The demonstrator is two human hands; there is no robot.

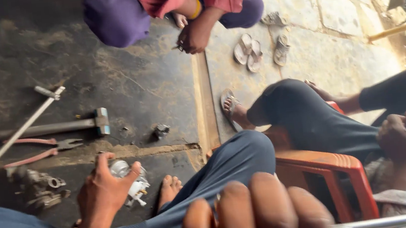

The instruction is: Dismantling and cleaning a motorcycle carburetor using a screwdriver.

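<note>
Metal part [127, 174] in left hand [101, 192]

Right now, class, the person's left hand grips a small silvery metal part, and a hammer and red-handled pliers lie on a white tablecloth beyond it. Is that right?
Not quite. The head view shows the hammer and the red-handled pliers lying on the dark, dirty floor, not on a white tablecloth. The rest holds: the left hand grips a small silvery metal part.
</note>
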